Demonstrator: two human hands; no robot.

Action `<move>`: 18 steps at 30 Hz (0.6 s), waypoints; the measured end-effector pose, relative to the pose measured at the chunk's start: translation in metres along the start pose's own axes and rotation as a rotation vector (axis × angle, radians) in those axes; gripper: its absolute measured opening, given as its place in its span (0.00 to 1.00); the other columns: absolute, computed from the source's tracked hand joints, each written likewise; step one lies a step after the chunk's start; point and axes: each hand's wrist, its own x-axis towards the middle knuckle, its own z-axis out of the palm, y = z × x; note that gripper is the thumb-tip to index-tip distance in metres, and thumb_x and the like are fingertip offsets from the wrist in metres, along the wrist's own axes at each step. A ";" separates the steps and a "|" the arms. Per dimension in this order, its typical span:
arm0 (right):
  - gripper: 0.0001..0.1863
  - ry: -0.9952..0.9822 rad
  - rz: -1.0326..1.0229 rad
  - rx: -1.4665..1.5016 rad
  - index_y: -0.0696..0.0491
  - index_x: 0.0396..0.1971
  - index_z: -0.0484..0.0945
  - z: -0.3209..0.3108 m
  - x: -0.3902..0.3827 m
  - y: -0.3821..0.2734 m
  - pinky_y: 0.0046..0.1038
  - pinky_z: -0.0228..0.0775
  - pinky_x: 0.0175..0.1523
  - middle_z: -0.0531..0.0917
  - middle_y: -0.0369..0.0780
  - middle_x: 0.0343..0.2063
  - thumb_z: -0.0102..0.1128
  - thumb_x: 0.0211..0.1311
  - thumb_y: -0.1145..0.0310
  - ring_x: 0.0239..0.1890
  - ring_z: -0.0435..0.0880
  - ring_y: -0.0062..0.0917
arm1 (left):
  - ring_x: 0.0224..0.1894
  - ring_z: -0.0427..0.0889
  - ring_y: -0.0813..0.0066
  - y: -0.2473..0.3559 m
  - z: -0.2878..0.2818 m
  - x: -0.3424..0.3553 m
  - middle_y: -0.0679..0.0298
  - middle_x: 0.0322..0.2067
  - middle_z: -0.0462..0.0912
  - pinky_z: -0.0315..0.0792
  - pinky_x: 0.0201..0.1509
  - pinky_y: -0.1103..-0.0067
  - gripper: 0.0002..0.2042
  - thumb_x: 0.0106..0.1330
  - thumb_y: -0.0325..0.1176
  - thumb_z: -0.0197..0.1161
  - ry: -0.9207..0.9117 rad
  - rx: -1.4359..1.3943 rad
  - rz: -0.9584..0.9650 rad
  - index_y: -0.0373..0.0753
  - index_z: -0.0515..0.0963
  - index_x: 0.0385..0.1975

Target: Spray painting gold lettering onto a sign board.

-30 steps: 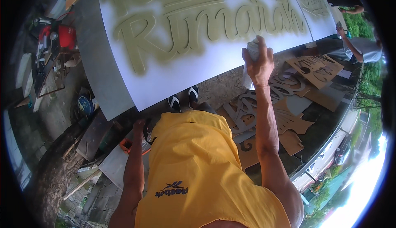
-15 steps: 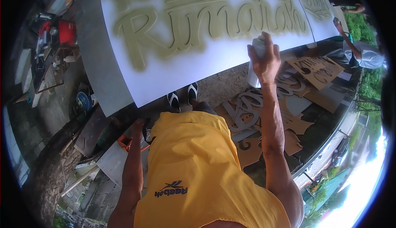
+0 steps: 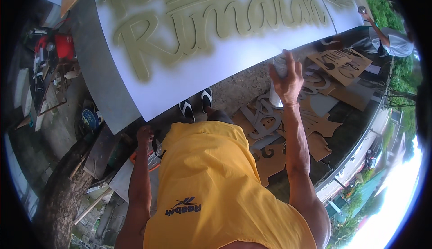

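In my raised right hand (image 3: 288, 81) I hold a spray can (image 3: 280, 66) with a pale body, my fingers around its upper part. It hangs just beyond the near edge of a large white sheet (image 3: 180, 89). Raised script lettering (image 3: 150, 42) lies on that sheet, coated in olive-gold paint with a hazy overspray around it. My left hand (image 3: 145, 134) is low beside my hip, close to the sheet's near left corner, its fingers curled with nothing seen in them. Its palm side is hidden.
Cut-out boards and letters (image 3: 263, 116) lie on the ground at right, with a brown lettered board (image 3: 339, 64) beyond. A co-worker in a pale shirt (image 3: 396, 43) holds a small silvery thing. A tree trunk (image 3: 58, 199) and a red machine (image 3: 64, 45) stand at left.
The spray can and my right hand have shifted slightly down in view, from over the sheet's edge to just off it. The sheet appears shifted left as the view moved.
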 end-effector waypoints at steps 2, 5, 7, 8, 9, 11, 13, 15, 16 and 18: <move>0.34 -0.003 -0.016 0.021 0.40 0.64 0.74 0.001 -0.001 -0.001 0.39 0.82 0.30 0.77 0.45 0.36 0.74 0.56 0.57 0.28 0.85 0.39 | 0.21 0.79 0.77 0.004 0.002 0.000 0.67 0.25 0.81 0.66 0.19 0.80 0.08 0.72 0.38 0.62 0.004 -0.073 -0.033 0.43 0.82 0.45; 0.34 0.019 0.027 -0.006 0.40 0.64 0.74 0.000 -0.003 0.009 0.40 0.82 0.30 0.77 0.43 0.35 0.74 0.55 0.58 0.28 0.85 0.39 | 0.21 0.79 0.77 0.009 0.009 -0.003 0.66 0.26 0.82 0.66 0.18 0.80 0.08 0.72 0.37 0.62 0.009 -0.074 -0.030 0.43 0.82 0.43; 0.34 0.014 0.047 -0.020 0.40 0.64 0.74 -0.001 -0.008 0.013 0.40 0.81 0.30 0.76 0.43 0.35 0.74 0.55 0.58 0.27 0.85 0.39 | 0.28 0.82 0.77 -0.005 0.010 -0.005 0.67 0.29 0.84 0.76 0.28 0.76 0.11 0.70 0.42 0.65 -0.070 -0.018 0.111 0.42 0.83 0.41; 0.34 0.007 0.062 -0.018 0.40 0.64 0.74 -0.003 -0.009 0.013 0.40 0.81 0.30 0.76 0.43 0.35 0.74 0.55 0.58 0.27 0.85 0.39 | 0.28 0.82 0.77 -0.022 0.005 0.001 0.67 0.29 0.84 0.76 0.28 0.76 0.11 0.70 0.42 0.65 -0.065 -0.016 0.114 0.42 0.83 0.41; 0.34 0.002 0.056 0.001 0.40 0.64 0.74 0.001 -0.008 0.010 0.40 0.81 0.30 0.76 0.43 0.35 0.74 0.55 0.58 0.27 0.85 0.39 | 0.27 0.83 0.76 -0.049 -0.005 0.009 0.67 0.30 0.84 0.77 0.27 0.75 0.13 0.69 0.45 0.65 -0.029 0.021 0.101 0.43 0.83 0.43; 0.34 -0.043 0.012 0.016 0.39 0.64 0.74 0.005 -0.012 0.002 0.40 0.81 0.30 0.76 0.44 0.34 0.75 0.55 0.59 0.27 0.85 0.39 | 0.26 0.83 0.75 -0.061 -0.004 0.017 0.67 0.30 0.84 0.78 0.26 0.74 0.14 0.69 0.47 0.66 -0.020 0.060 0.089 0.44 0.83 0.44; 0.34 -0.026 0.039 -0.018 0.39 0.64 0.74 -0.003 -0.015 0.001 0.40 0.81 0.30 0.76 0.44 0.34 0.75 0.55 0.59 0.27 0.84 0.40 | 0.26 0.84 0.73 -0.040 0.006 0.020 0.67 0.32 0.85 0.79 0.26 0.74 0.16 0.70 0.48 0.65 -0.216 -0.057 -0.085 0.44 0.82 0.47; 0.34 -0.002 0.085 0.013 0.39 0.64 0.75 -0.004 -0.012 0.002 0.40 0.80 0.30 0.76 0.44 0.35 0.75 0.54 0.59 0.26 0.84 0.41 | 0.26 0.85 0.73 -0.047 0.002 0.023 0.67 0.32 0.85 0.79 0.25 0.75 0.15 0.70 0.47 0.64 -0.147 0.012 -0.038 0.44 0.82 0.48; 0.34 -0.003 0.083 0.022 0.39 0.64 0.75 -0.003 -0.012 0.000 0.40 0.80 0.30 0.76 0.44 0.35 0.75 0.54 0.59 0.26 0.84 0.41 | 0.26 0.85 0.73 -0.053 -0.003 0.026 0.66 0.32 0.85 0.78 0.23 0.77 0.15 0.70 0.46 0.64 -0.076 0.076 0.008 0.44 0.82 0.48; 0.35 -0.054 0.056 0.047 0.39 0.64 0.75 0.003 -0.014 -0.007 0.40 0.80 0.30 0.76 0.45 0.35 0.75 0.54 0.59 0.26 0.84 0.41 | 0.28 0.84 0.74 -0.064 -0.010 0.031 0.65 0.30 0.85 0.78 0.27 0.76 0.10 0.69 0.39 0.64 0.002 0.152 0.112 0.41 0.84 0.43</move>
